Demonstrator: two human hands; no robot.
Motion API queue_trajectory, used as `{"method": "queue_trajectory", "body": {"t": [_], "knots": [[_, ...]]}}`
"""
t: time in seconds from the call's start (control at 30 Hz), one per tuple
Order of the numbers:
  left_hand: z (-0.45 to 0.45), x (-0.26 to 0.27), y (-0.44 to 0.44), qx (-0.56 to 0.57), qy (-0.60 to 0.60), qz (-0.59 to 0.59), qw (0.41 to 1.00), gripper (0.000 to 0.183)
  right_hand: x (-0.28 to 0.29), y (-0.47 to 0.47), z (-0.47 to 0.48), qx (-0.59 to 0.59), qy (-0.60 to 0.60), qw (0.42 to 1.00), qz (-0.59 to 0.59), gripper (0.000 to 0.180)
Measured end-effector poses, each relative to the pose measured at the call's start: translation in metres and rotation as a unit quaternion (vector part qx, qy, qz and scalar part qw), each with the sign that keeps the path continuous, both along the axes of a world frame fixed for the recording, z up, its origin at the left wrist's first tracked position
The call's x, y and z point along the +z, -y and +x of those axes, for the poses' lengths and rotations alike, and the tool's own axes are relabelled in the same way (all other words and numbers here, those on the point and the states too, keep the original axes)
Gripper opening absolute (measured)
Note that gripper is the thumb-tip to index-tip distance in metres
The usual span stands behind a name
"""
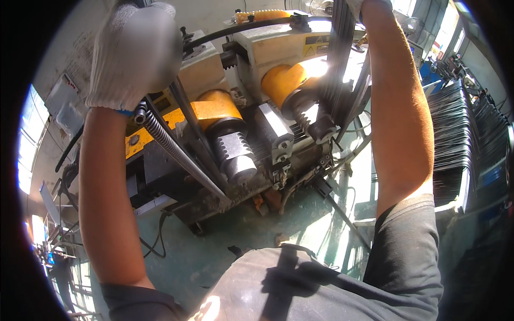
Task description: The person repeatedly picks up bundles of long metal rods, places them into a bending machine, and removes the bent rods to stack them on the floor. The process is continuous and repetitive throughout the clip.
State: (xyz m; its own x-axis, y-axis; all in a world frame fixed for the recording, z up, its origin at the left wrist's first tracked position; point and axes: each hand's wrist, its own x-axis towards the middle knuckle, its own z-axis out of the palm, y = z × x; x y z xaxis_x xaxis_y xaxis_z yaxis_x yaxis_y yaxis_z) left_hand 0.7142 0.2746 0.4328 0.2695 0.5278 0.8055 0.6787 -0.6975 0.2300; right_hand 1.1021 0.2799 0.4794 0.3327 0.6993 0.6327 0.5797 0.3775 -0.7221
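Observation:
My left hand [134, 56], in a white knitted glove, is raised at the upper left with its fingers curled around dark metal rods [192, 116] that show above and below it. A blur covers part of the glove. Of my right hand [355, 7], only a gloved edge shows at the top, against an upright bundle of thin dark metal rods [340, 48]; its fingers are outside the picture. Between my arms stands a machine with two yellow cylindrical heads [217, 106] [285, 82], each ending in a notched steel jaw [233, 148] [311, 114].
A steel block [275, 126] stands between the heads. A spring-wrapped hose [176, 150] slants below my left hand. At right, a rack holds many thin dark rods [449, 136]. Cables [160, 236] and a slanting metal bar [345, 220] lie low near the green floor [180, 261].

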Motion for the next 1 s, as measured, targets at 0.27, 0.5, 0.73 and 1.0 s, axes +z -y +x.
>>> {"method": "queue_trajectory", "body": {"t": [0.27,0.5,0.73,1.0], "knots": [[-0.005,0.011,-0.003,0.221,-0.350,0.333,0.847,0.027,-0.006,-0.056,0.027,0.028,0.080,0.994,0.066,0.042],[0.002,0.031,0.003,0.114,-0.288,0.193,0.931,0.031,-0.008,-0.037,0.018,0.004,0.091,0.994,0.058,0.038],[0.016,0.037,0.024,0.177,-0.271,0.184,0.928,0.032,-0.011,-0.033,0.007,-0.002,0.106,0.993,0.060,0.036],[-0.004,0.001,0.014,0.208,-0.347,0.233,0.884,0.025,-0.024,-0.029,0.010,-0.050,0.154,0.986,0.049,0.036]]}}
